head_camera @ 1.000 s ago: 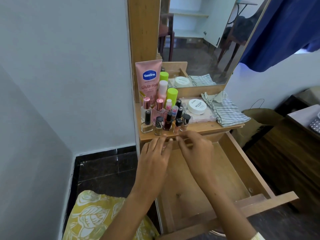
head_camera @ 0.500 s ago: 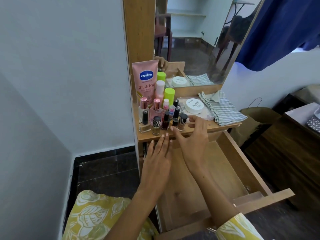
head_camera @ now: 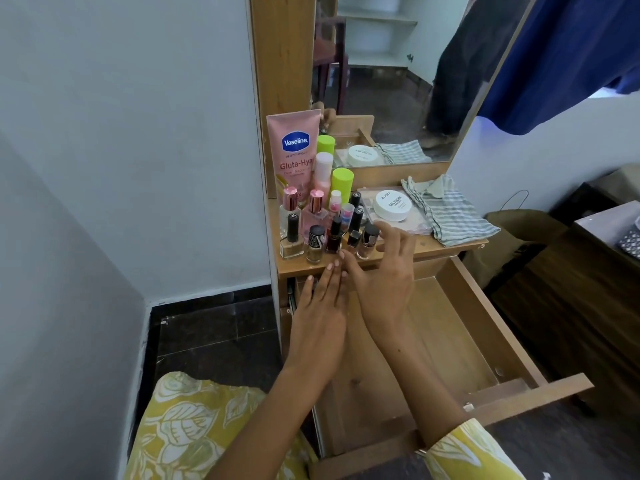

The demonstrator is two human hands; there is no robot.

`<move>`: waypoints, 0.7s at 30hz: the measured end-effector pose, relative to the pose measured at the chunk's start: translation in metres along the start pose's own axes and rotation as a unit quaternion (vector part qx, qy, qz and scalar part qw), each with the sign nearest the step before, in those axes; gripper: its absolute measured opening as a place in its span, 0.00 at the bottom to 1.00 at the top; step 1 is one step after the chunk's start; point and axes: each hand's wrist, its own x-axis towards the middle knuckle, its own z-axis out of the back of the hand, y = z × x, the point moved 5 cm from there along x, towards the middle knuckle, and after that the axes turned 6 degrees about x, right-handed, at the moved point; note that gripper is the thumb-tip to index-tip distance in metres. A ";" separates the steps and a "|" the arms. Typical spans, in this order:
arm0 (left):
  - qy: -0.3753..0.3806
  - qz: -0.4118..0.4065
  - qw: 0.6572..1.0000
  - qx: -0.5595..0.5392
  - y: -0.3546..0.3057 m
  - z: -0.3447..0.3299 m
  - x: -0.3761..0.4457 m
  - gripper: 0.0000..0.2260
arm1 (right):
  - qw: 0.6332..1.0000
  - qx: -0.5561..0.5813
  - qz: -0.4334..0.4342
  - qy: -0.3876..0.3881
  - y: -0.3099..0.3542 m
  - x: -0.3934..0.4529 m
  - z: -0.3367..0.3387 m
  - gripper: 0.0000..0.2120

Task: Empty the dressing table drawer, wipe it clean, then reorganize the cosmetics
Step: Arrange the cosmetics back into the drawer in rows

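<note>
1. The left hand (head_camera: 320, 311) lies flat with straight fingers and holds nothing; its fingertips reach the front edge of the dressing table top (head_camera: 446, 249), just below the front row of bottles.
2. The right hand (head_camera: 382, 275) is spread loose and also holds nothing; its fingers are raised beside the rightmost nail polish bottle (head_camera: 369, 241), near the white round jar (head_camera: 393, 205); whether a fingertip touches the bottle cannot be told.
3. Below both forearms the drawer (head_camera: 485, 327) stands pulled out, its wooden bottom bare where it shows.
4. The cosmetics stand crowded on the left part of the top: a pink Vaseline tube (head_camera: 294, 154) upright at the back; two lime-capped bottles (head_camera: 342, 181) and a pale pink bottle (head_camera: 322, 173) beside it; two pink-capped glass bottles (head_camera: 290, 207) in front; small dark-capped nail polishes (head_camera: 334, 237) along the front edge.
5. The white jar rests on a flat clear packet (head_camera: 415, 225); a striped cloth (head_camera: 450, 213) lies crumpled to its right, near the table's right edge.
6. A mirror (head_camera: 398, 74) rises behind; a yellow leaf-print garment (head_camera: 194, 431) shows at the bottom.
</note>
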 end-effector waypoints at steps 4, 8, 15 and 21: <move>-0.009 0.002 1.000 -0.005 0.000 0.001 0.002 0.28 | 1.000 0.015 -0.001 0.002 -0.001 0.004 -0.002 0.24; -0.026 0.005 1.000 -0.012 0.000 0.002 0.001 0.27 | 0.999 0.047 0.004 0.002 -0.008 0.002 -0.004 0.24; -0.040 0.003 0.999 -0.011 -0.002 0.006 0.001 0.27 | 0.993 0.115 -0.012 0.018 -0.018 -0.003 -0.009 0.27; -0.031 -0.004 1.000 0.000 -0.001 0.006 0.001 0.27 | 0.999 0.023 0.033 0.034 -0.004 -0.002 -0.007 0.22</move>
